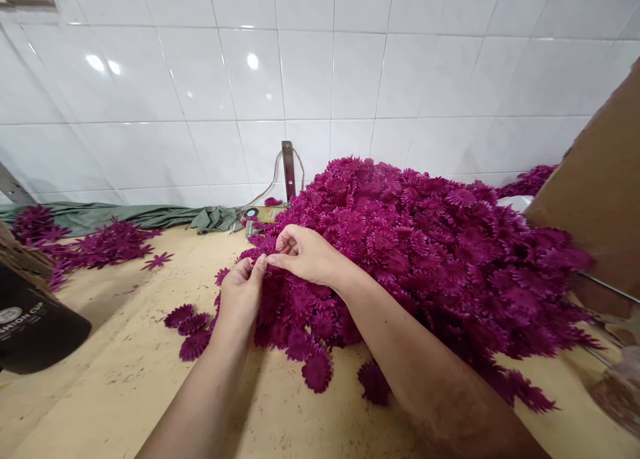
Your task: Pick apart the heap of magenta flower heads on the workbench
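A large heap of magenta fabric flower heads [430, 259] covers the right half of a beige table [125, 379]. Both of my hands meet at the heap's left edge. My left hand [243, 292] is closed, its fingertips pinched together against my right hand. My right hand [305, 252] is also closed in a pinch, thumb and forefinger touching the left fingertips. What the fingers hold is too small to make out. Loose flower heads [193, 325] lie just below my left hand.
A smaller spread of flat purple petal pieces [100, 245] lies at the far left by a green cloth [150, 215]. A dark cup [35, 325] sits at the left edge. Brown cardboard [600, 192] stands on the right. A white tiled wall [320, 79] backs the table.
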`<state>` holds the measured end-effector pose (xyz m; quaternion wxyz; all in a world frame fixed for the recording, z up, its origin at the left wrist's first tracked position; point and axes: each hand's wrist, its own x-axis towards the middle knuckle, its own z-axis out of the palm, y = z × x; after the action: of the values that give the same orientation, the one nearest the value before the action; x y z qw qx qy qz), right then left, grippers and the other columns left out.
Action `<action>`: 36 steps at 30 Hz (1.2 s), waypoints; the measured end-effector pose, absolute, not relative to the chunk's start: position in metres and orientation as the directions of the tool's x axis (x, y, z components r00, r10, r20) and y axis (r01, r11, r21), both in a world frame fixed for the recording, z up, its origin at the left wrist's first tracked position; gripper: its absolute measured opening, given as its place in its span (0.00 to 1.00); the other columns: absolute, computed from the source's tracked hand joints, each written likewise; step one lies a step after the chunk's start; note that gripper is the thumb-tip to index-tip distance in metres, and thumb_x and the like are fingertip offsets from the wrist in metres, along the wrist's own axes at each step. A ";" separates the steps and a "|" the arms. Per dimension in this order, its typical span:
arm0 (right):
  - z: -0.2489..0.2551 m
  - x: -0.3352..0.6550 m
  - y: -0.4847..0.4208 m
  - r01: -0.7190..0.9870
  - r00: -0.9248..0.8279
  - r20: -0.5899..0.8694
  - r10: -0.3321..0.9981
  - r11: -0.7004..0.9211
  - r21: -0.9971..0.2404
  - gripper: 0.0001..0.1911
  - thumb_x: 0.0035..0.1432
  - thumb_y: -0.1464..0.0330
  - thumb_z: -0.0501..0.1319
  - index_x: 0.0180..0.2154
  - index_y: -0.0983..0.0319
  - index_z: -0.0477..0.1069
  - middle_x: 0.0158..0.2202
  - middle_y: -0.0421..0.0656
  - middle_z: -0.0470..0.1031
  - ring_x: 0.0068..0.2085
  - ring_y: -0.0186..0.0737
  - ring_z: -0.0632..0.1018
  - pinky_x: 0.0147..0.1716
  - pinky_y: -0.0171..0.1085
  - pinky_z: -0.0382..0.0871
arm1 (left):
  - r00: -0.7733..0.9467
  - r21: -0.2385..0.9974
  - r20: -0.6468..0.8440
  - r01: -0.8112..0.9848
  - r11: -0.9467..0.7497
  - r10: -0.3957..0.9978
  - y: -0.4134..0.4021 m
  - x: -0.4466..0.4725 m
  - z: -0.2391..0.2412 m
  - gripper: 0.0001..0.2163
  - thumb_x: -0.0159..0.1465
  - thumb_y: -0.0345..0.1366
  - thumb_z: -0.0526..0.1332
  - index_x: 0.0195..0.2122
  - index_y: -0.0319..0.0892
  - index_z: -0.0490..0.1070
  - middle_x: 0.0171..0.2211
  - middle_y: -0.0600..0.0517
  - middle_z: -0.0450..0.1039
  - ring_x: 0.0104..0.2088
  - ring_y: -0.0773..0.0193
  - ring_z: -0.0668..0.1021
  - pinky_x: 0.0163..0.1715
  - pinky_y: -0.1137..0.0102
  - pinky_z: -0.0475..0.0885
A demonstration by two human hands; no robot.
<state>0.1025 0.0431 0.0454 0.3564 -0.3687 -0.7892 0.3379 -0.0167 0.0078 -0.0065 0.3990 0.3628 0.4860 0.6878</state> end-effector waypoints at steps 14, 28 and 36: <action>0.041 0.095 0.043 0.316 -0.519 0.247 0.818 0.452 -0.834 0.07 0.49 0.74 0.59 0.22 0.63 0.62 0.20 0.35 0.62 0.23 0.29 0.63 0.26 0.31 0.58 | -0.334 0.911 0.115 -0.340 -0.233 0.936 0.003 -0.010 -0.002 0.23 0.44 0.56 0.63 0.28 0.39 0.71 0.22 0.52 0.70 0.28 0.62 0.73 0.31 0.67 0.67; 0.043 0.098 0.046 0.659 -0.083 0.489 0.868 0.416 -0.626 0.04 0.49 0.75 0.54 0.26 0.61 0.60 0.29 0.43 0.66 0.30 0.37 0.66 0.32 0.37 0.58 | -0.411 0.929 0.342 0.013 -0.370 0.845 0.000 -0.009 0.000 0.16 0.46 0.46 0.65 0.17 0.41 0.61 0.15 0.60 0.56 0.19 0.73 0.58 0.21 0.75 0.55; 0.063 0.159 0.068 0.614 0.226 0.569 0.791 0.338 -0.714 0.09 0.46 0.80 0.52 0.31 0.63 0.64 0.34 0.44 0.67 0.33 0.36 0.69 0.37 0.39 0.64 | -0.473 0.920 0.226 -0.183 -0.346 0.852 0.002 -0.011 0.000 0.10 0.42 0.37 0.65 0.23 0.40 0.68 0.20 0.58 0.66 0.22 0.72 0.65 0.25 0.75 0.61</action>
<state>0.1593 0.0676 0.0631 0.5374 -0.5696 -0.6165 0.0823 -0.0105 0.0024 0.0001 0.3538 0.3718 0.4492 0.7313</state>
